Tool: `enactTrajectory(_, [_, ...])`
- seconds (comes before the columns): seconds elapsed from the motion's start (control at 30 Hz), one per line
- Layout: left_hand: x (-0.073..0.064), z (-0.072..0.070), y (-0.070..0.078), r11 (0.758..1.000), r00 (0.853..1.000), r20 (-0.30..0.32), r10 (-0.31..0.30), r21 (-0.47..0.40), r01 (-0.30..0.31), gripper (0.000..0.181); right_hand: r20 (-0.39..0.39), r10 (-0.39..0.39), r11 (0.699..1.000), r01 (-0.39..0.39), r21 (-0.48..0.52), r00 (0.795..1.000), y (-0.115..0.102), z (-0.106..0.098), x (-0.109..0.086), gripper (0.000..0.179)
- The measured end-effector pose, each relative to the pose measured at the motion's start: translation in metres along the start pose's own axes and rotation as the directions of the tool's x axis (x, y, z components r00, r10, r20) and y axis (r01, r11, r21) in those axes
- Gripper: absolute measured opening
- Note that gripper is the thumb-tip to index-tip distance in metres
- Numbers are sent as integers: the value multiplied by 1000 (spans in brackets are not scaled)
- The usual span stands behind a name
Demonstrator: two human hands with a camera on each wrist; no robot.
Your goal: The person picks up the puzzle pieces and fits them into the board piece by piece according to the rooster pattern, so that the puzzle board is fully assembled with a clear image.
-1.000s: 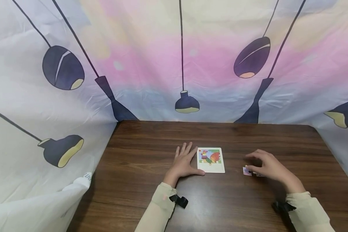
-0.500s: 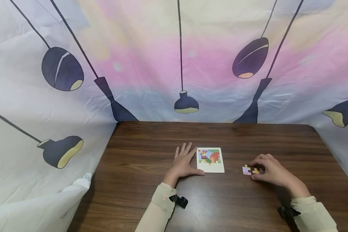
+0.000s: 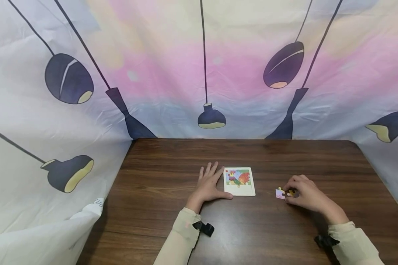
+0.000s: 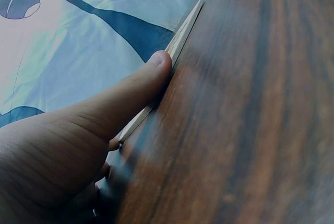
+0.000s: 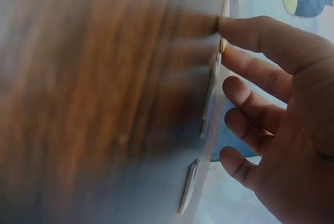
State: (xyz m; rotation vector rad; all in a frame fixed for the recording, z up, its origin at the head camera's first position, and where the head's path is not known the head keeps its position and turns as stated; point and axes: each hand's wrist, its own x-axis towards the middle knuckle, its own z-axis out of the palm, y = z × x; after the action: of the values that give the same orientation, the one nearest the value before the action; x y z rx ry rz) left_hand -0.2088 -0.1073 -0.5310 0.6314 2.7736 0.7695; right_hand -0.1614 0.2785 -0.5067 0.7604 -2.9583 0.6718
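Observation:
A square white-bordered puzzle board (image 3: 240, 190) lies flat on the wooden table, its upper part filled with a rooster picture and a pale strip bare at the near side. My left hand (image 3: 206, 190) is spread against the board's left side, its thumb (image 4: 160, 62) touching the near edge. To the right, a lilac puzzle piece (image 3: 280, 194) and a yellow-and-dark puzzle piece (image 3: 290, 193) lie close together. My right hand (image 3: 306, 194) pinches at these with thumb and index finger, the other fingers loosely bent. The fingers partly hide the yellow-and-dark piece.
The brown table (image 3: 172, 176) extends around both hands. A cloth backdrop (image 3: 172, 92) printed with hanging lamps rises behind the table and along its left side. Another thin flat piece (image 5: 189, 185) lies farther along in the right wrist view.
My right hand has drawn back slightly to the right from over the lilac piece, uncovering the yellow-and-dark piece, and its thumb and index finger have come together. My left hand stays at the board.

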Motion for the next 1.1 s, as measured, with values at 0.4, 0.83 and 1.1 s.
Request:
enactTrajectory(0.4, [-1,-3,0,1000,1000,-2,7,0,-7,118,-15,1,999,-1,-44,1000,-5,4,5,21])
enactTrajectory(0.83, [0,-1,-3,1000,1000,1,4,-11,-4,119,-30,-39,999,39,7,999,-8,4,14,18])
enactTrajectory(1.1, [0,-3,-2,1000,1000,5,11,-24,-11,120,-7,-33,999,34,40,999,-22,4,31,18])
